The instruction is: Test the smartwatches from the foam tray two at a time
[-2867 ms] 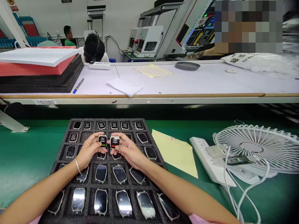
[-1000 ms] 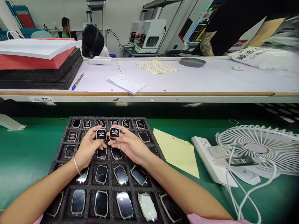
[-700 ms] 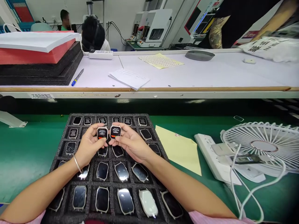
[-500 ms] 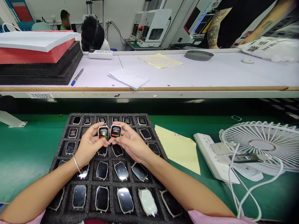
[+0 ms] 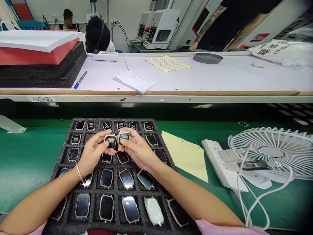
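Far L, stack of foam sheets [image 5: 34, 78] on the white shelf [image 5: 195, 81], pen [image 5: 80, 80] just R of it. Below, on the green bench [image 5: 31, 153], sits a black foam tray [image 5: 94, 209] w/ rows of smartwatches [image 5: 106, 179]. Over its back half, L hand [image 5: 94, 151], bangle [image 5: 79, 173] at wrist, grips a watch [image 5: 111, 141] b/w thumb & fingers, thumb at edge of lit screen. Just beside, 2nd watch [image 5: 124, 135], pinched likewise by R hand [image 5: 137, 148], thumb over part of screen. Then yellow paper [image 5: 186, 155] next to tray, power strip [image 5: 216, 163] w/ cables, white fan [image 5: 274, 151] far R.
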Demonstrator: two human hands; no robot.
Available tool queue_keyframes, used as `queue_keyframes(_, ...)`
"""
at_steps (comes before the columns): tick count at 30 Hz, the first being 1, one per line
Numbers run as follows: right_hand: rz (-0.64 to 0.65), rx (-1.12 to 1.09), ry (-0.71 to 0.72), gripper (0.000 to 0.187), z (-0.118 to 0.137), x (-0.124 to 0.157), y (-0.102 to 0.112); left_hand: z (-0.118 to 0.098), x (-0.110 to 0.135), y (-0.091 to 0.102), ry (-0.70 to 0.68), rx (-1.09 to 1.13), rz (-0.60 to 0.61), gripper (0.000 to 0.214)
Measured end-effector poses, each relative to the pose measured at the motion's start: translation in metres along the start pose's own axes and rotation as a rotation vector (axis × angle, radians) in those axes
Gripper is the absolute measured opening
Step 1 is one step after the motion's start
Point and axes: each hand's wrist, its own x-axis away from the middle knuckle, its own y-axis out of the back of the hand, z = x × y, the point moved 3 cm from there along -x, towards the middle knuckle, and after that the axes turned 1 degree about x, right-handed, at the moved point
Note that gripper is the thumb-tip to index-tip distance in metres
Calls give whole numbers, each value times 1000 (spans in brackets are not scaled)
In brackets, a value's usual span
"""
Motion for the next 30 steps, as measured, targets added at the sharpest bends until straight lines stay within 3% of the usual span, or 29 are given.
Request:
queue_keyframes(14, -17, 12, -12, 47, -4, -1, 0, 4, -4, 2, 39, 42, -15, 50)
queue_keyframes(20, 40, -65, -46, 35, 2, -4, -3, 0, -6, 5, 28, 88, -20, 48)
queue_keyframes(24, 116, -40, 28, 37, 30, -6, -12, -29, -8, 0, -59, 88, 28, 47)
queue_keyframes(30, 245, 71, 287, 28, 102, -23, -40, -102, -21, -17, -315, 13, 103, 52)
